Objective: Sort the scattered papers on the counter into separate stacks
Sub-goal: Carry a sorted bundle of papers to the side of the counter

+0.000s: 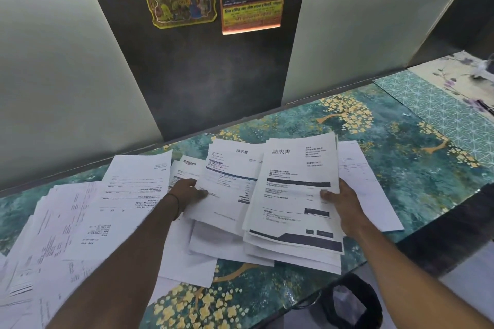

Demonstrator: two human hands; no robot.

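Observation:
White printed papers lie scattered over a teal counter (401,168) with gold flowers. My right hand (343,204) grips a thick bundle of invoices (295,195) by its right edge, thumb on the top sheet. My left hand (188,192) pinches a single invoice sheet (227,181) at its left edge, just left of the bundle. A Rakuten sheet (188,165) lies behind my left hand. A wide heap of loose papers (66,222) covers the counter's left side. One more sheet (358,168) lies under my right hand.
A dark wall panel (200,75) with two posters rises behind the counter. A patterned mat (441,104) and floral sheet lie at the far right. A black bag (347,302) sits below the counter's front edge.

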